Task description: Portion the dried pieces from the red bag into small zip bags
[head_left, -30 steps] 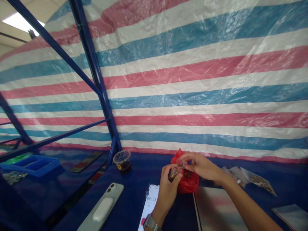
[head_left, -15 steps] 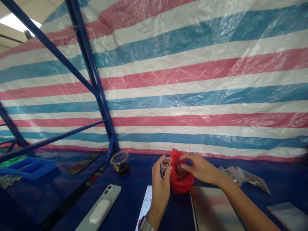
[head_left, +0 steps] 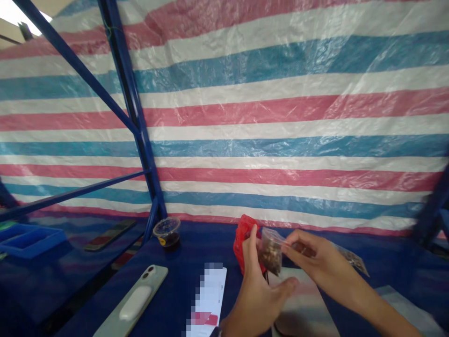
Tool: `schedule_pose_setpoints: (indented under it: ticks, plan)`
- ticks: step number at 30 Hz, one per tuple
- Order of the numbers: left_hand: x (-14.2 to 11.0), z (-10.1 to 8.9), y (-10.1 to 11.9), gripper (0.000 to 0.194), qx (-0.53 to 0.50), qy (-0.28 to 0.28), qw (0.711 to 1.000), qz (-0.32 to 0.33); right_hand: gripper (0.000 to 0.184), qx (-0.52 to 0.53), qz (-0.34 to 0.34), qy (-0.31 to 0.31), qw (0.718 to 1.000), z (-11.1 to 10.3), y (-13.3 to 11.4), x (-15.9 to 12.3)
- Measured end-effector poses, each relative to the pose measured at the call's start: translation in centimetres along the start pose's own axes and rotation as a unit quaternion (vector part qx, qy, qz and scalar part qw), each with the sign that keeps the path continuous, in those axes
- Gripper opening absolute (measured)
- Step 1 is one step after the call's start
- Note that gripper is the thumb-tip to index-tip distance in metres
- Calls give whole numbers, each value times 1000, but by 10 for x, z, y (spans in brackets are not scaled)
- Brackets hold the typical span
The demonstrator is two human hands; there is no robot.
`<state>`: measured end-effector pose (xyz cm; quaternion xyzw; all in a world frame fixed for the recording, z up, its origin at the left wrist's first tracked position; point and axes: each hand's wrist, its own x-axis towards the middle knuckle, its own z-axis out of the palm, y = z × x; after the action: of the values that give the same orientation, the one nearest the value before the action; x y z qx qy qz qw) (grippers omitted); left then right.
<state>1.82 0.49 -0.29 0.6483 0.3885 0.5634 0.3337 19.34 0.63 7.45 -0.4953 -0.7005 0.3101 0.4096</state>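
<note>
A small clear zip bag (head_left: 271, 256) with brown bits inside hangs between my two hands. My right hand (head_left: 315, 257) pinches it by its upper right corner. My left hand (head_left: 257, 285) is beside the bag on its left, thumb and fingers spread apart. Behind the left fingers stands a red plastic bag (head_left: 241, 238), partly covered by that hand. Something brownish shows under the right hand's fingers, too hidden to name. Below both hands lies a flat grey, shiny slab (head_left: 301, 299).
A lidded clear cup of dark liquid (head_left: 168, 234) stands at the left. Nearer are a phone with a white case on it (head_left: 135, 299) and a lit phone (head_left: 210, 299). More zip bags (head_left: 352, 260) lie right. Blue frame bars (head_left: 143, 150) and a blue tray (head_left: 31, 241) are left.
My right hand has come out of the red bag and now holds a zip bag. My left hand has opened, and the small clear cup it held is out of sight. The view has shifted slightly right.
</note>
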Motion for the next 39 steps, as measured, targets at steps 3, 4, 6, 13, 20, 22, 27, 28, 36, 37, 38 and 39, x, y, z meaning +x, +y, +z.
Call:
schedule_pose_setpoints:
  ticks: [3,4,6,13,20,22,27,28,36,37,38,39]
  plan:
    - [-10,-10,8,102,20,-81,996,10,38,41,63,7,997,-18,24,-28]
    - [-12,-14,9,92,30,-87,996,16,40,46,90,-5,995,-21,33,-36]
    - [-11,-22,5,67,78,-68,994,24,42,50,127,-40,990,-22,52,-47]
    - [1,-27,-42,42,305,-112,945,36,28,-111,121,38,986,-7,85,-49]
    - [6,-20,-66,51,353,-62,933,42,37,-119,76,119,983,-7,101,-45]
    - [7,-18,-66,50,338,-54,939,38,40,-98,74,145,982,-8,106,-46]
    - [19,-21,-52,40,297,-3,954,43,42,-79,65,161,982,-13,107,-40]
    - [23,-22,-49,39,301,12,952,53,42,-86,62,149,983,-12,104,-34]
    - [40,-33,-57,35,337,37,940,29,35,-250,71,-16,965,36,73,65]
    - [40,-33,-60,36,329,38,943,22,33,-262,76,-17,962,43,73,77]
    - [39,-32,-64,37,319,41,947,14,27,-272,80,-20,959,50,74,86]
    - [38,-31,-67,37,306,47,951,5,20,-280,81,-23,956,54,75,94]
